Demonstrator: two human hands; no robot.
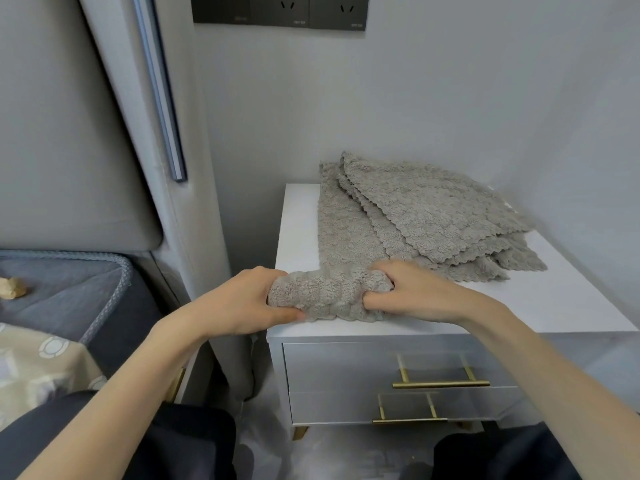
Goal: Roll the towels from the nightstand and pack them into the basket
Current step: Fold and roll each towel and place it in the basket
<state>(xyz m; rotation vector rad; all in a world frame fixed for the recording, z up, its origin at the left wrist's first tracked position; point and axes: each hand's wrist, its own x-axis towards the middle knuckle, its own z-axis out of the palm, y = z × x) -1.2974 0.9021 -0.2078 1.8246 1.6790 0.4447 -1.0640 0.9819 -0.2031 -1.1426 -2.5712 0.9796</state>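
Grey terry, partly rolled: the towel (329, 299) lies along the front edge of the nightstand (554, 303), its unrolled length running back toward the rear. The left hand (239, 303) grips the roll's left end, thumb beneath and fingers curled over the top. The right hand (412, 292) grips the right end the same way, so the roll sits between the two hands. Behind the right hand, touching the towel, a stack (440, 216) of flat towels fans toward the back right corner.
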